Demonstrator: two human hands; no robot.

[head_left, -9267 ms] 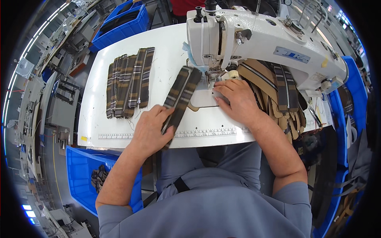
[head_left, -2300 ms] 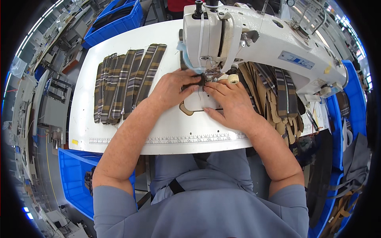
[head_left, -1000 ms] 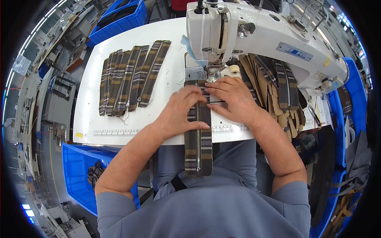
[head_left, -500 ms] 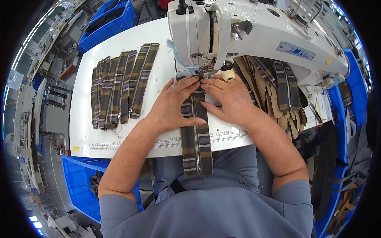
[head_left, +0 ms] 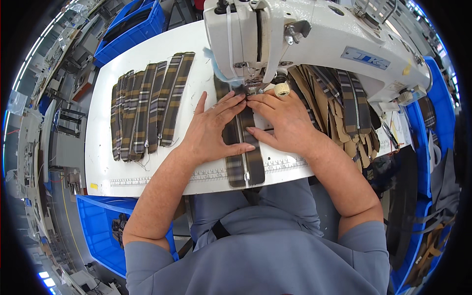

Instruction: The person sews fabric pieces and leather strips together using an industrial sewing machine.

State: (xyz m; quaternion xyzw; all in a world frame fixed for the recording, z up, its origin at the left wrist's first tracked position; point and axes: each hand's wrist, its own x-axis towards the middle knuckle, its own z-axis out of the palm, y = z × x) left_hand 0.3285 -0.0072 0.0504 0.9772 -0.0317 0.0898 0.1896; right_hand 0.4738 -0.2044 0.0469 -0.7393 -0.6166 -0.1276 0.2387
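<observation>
A plaid fabric strip with a metal zipper (head_left: 244,162) lies flat on the white table, running from under the head of the sewing machine (head_left: 314,42) toward me. My left hand (head_left: 216,128) rests on its left side, fingers stretched toward the needle area, thumb across the zipper. On its right side lies my right hand (head_left: 282,118), fingers extended and fingertips close to the left ones. Both hands press the strip from above without gripping it. The strip's far end passes beneath the presser foot, partly hidden by the machine and a light blue scrap.
Several similar plaid zipper strips (head_left: 152,105) lie side by side on the left of the table. More plaid strips and brown pieces (head_left: 351,110) are piled under the machine arm at right. Blue bins (head_left: 101,236) stand below and beside the table. A printed ruler crosses its near edge.
The zipper strip has slid away from me under the machine; its near end moved from over my lap to the table's edge. My hands have stayed in nearly the same place.
</observation>
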